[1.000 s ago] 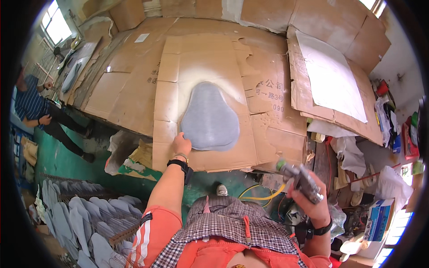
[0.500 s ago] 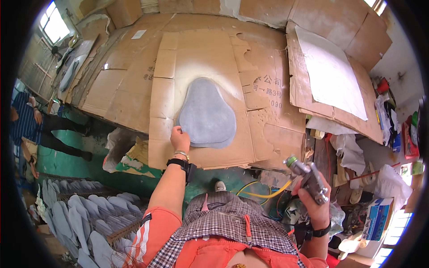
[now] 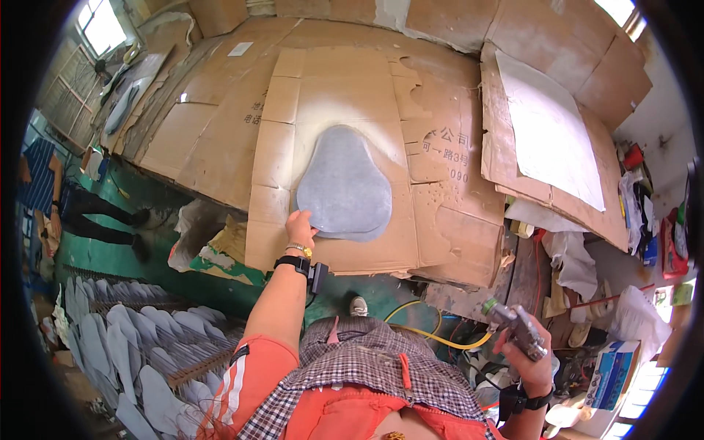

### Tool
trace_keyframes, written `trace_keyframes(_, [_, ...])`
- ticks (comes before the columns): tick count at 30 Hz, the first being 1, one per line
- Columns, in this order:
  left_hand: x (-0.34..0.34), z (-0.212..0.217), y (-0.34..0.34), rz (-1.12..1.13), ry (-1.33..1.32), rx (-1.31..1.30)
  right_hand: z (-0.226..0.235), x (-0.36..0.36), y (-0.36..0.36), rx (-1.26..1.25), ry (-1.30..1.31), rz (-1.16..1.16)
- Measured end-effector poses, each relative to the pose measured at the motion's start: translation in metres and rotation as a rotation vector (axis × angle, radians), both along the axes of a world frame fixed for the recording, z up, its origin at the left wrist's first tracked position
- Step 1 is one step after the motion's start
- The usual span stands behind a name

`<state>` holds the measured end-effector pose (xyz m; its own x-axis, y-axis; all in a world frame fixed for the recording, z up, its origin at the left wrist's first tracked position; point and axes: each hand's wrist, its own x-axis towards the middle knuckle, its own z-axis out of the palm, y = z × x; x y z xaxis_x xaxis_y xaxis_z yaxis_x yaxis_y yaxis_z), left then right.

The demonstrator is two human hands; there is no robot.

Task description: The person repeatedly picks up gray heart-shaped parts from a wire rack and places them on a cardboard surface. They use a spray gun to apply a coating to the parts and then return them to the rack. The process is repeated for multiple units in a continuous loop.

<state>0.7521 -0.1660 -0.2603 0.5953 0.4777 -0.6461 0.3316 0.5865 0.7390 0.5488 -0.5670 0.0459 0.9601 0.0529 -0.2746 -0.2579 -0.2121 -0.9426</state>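
Grey pear-shaped sheet (image 3: 343, 185), lower-left edge against the left fingers (image 3: 299, 219)

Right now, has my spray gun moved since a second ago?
Yes, the spray gun has shifted right and toward your body, judged against the cardboard tabletop.

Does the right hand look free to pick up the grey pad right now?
Probably not: the right hand is holding a spray gun, away from the grey pad, whose near left edge the left hand is touching.
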Motion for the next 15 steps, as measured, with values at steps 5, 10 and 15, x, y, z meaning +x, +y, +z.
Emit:
trace_keyframes(5, [0.007, -0.02, 0.01, -0.218, -0.027, 0.02, -0.008, 0.015, 0.018, 0.059, -0.119, -0.06])
trace_keyframes(10, [0.014, 0.036, -0.01, -0.177, -0.3, -0.09, -0.016, 0.031, 0.019, 0.029, -0.143, -0.103])
trace_keyframes(15, [0.016, 0.146, -0.013, -0.126, -0.616, -0.203, -0.037, 0.043, 0.029, 0.105, -0.146, 0.03])
